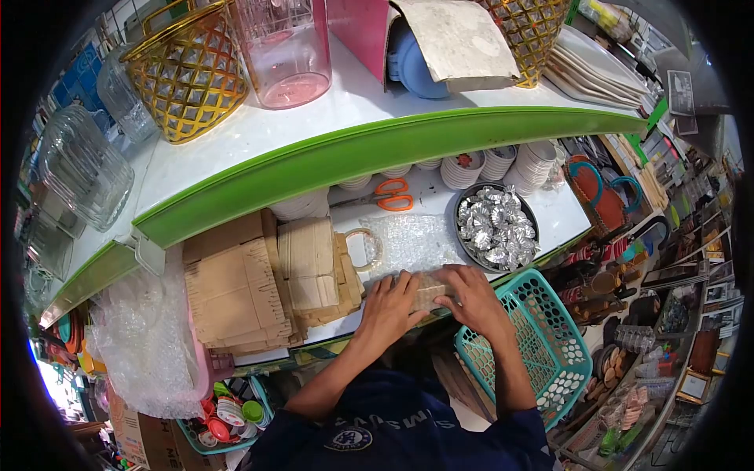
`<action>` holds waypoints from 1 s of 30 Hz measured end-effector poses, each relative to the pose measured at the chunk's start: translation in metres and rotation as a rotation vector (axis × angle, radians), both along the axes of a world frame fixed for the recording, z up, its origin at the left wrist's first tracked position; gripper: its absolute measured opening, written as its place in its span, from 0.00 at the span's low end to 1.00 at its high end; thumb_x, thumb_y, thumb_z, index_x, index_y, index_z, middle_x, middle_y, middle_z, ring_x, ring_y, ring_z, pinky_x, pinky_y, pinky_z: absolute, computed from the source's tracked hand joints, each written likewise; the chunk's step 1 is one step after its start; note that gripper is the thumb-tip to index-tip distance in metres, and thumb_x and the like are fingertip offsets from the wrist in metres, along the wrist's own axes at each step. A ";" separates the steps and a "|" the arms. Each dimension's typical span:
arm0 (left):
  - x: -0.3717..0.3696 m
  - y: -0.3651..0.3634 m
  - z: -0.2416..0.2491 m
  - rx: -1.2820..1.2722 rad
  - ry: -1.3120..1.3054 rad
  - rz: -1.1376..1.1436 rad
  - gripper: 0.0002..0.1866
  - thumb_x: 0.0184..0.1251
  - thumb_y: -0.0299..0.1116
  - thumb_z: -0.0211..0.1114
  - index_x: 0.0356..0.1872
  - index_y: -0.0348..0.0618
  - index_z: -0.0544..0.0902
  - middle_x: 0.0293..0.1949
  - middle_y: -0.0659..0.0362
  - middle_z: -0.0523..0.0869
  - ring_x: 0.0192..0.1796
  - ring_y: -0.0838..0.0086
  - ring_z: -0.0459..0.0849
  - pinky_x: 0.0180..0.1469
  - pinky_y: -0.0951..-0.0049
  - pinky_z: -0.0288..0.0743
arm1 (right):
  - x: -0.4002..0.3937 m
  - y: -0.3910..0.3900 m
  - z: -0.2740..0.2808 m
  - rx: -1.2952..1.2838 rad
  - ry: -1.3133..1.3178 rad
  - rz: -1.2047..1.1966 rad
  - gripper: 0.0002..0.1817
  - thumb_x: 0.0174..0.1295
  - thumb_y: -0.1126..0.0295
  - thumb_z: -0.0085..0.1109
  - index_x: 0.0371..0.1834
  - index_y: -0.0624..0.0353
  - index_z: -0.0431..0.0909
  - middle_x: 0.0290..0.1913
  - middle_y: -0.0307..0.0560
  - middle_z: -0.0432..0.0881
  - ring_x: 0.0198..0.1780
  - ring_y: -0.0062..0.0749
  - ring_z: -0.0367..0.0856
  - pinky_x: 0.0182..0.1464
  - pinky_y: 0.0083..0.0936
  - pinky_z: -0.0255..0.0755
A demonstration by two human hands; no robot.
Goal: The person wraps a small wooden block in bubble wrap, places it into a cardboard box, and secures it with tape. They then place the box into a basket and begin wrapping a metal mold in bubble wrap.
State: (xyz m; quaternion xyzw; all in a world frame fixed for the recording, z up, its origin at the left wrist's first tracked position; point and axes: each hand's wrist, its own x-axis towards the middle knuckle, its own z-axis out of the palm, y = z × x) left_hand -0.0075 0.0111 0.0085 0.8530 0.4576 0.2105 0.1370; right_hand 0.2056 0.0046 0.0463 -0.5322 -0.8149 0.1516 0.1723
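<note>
At near edge of the tabletop (pixel 564 221), L hand (pixel 390 306) & R hand (pixel 476 302) grip opp. ends of a bubble-wrapped bundle (pixel 430 293), long axis approx. L-to-R, w/ flat bubble wrap (pixel 412 239) just beyond.

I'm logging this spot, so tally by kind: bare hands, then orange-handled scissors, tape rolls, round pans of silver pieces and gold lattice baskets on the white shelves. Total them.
Left hand and right hand: 2
Orange-handled scissors: 1
Tape roll: 1
Pan of silver pieces: 1
Gold lattice baskets: 2
Total: 7
</note>
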 end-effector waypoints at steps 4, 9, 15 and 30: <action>-0.001 0.004 -0.008 0.101 -0.020 -0.013 0.39 0.56 0.49 0.76 0.61 0.32 0.73 0.57 0.43 0.79 0.61 0.50 0.77 0.64 0.55 0.70 | -0.001 -0.001 -0.001 0.062 0.028 0.036 0.34 0.56 0.59 0.75 0.66 0.51 0.74 0.62 0.53 0.76 0.66 0.53 0.73 0.69 0.44 0.66; -0.001 0.007 -0.003 0.114 0.029 -0.043 0.38 0.57 0.51 0.76 0.59 0.30 0.73 0.58 0.38 0.79 0.64 0.47 0.76 0.66 0.56 0.70 | 0.003 0.002 0.003 0.032 0.000 0.062 0.36 0.53 0.65 0.75 0.67 0.52 0.73 0.65 0.53 0.73 0.66 0.53 0.72 0.69 0.43 0.67; -0.003 0.009 0.000 0.002 -0.056 -0.013 0.34 0.60 0.49 0.74 0.54 0.30 0.73 0.57 0.32 0.78 0.63 0.44 0.77 0.64 0.53 0.74 | 0.009 0.011 0.010 -0.031 0.016 0.107 0.34 0.53 0.66 0.75 0.66 0.55 0.73 0.62 0.50 0.76 0.63 0.51 0.74 0.66 0.42 0.68; 0.002 0.005 0.012 0.018 -0.037 0.017 0.32 0.63 0.49 0.73 0.58 0.32 0.76 0.49 0.49 0.77 0.53 0.54 0.80 0.54 0.56 0.77 | 0.026 0.023 -0.011 -0.112 0.302 0.203 0.34 0.59 0.61 0.73 0.68 0.55 0.74 0.60 0.55 0.79 0.63 0.53 0.77 0.66 0.39 0.71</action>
